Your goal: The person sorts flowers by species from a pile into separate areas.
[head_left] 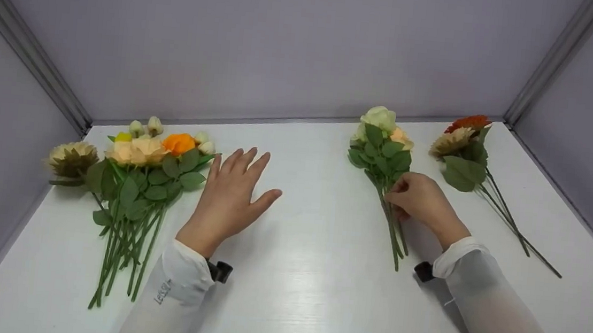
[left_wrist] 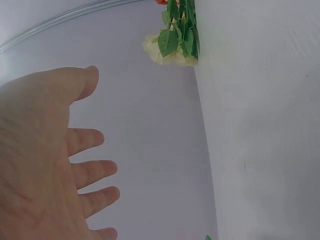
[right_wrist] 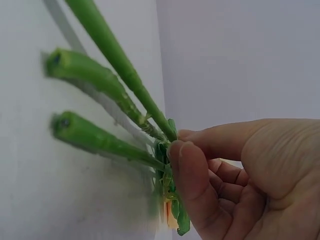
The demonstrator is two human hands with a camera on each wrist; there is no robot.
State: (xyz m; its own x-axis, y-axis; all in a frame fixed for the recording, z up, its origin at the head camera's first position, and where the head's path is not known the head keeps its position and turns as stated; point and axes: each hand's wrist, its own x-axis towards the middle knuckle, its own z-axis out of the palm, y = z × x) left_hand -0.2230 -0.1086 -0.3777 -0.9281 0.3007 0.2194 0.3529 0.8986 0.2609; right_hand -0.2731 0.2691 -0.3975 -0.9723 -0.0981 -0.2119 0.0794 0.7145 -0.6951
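My right hand (head_left: 425, 202) pinches a green stem (right_wrist: 112, 52) between thumb and index finger, just below the leaves of a small bunch of artificial flowers. This bunch has pale cream-green roses (head_left: 380, 118) and a peach bloom (head_left: 401, 138), and its stems point toward me. Which of the stems is between the fingertips cannot be told exactly. My left hand (head_left: 232, 198) is spread with straight fingers and holds nothing. It hovers beside the larger bunch on the left, whose leaves (head_left: 157, 177) are nearest to it. In the left wrist view its palm and thumb show.
The left bunch carries an orange flower (head_left: 179, 144), peach blooms (head_left: 147, 151), white buds (head_left: 154, 125) and a beige flower (head_left: 71, 159). At right lie a rust-red flower (head_left: 469, 123) and a beige one (head_left: 453, 141) with long stems. Grey walls (head_left: 296, 43) enclose the white table (head_left: 295, 306).
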